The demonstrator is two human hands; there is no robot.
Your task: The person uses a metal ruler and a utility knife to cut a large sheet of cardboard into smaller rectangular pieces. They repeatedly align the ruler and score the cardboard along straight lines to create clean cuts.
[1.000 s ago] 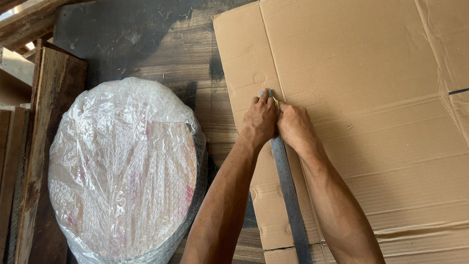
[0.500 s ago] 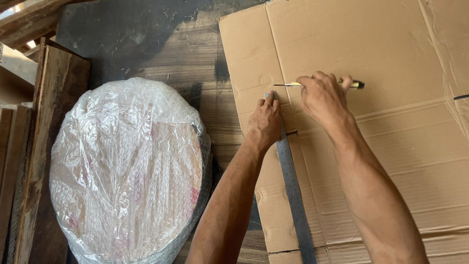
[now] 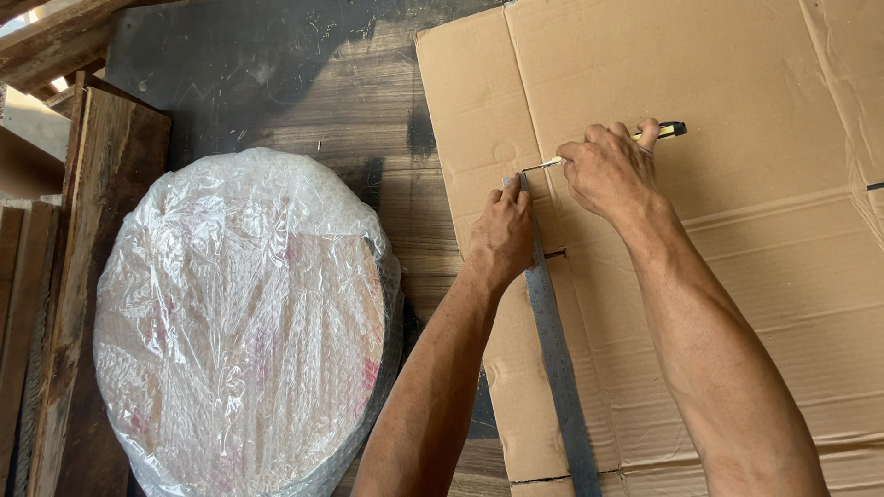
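A large flattened cardboard sheet (image 3: 700,110) covers the right side of a dark wooden surface. A long grey metal ruler (image 3: 557,359) lies on it, running from the bottom edge up toward the middle. My left hand (image 3: 502,235) presses down on the ruler's upper end. My right hand (image 3: 608,170) grips a yellow and black utility knife (image 3: 668,131), held sideways, with its thin blade tip (image 3: 534,167) touching the cardboard at the top of the ruler.
A big rounded object wrapped in clear bubble wrap (image 3: 239,322) lies on the left. Wooden planks (image 3: 110,184) stand along the far left edge, and another beam (image 3: 55,37) crosses the top left corner. The dark wooden surface (image 3: 313,92) shows between them.
My right hand left the ruler's top, moved right and now holds the knife with its blade at the ruler's end. My left hand stayed on the ruler.
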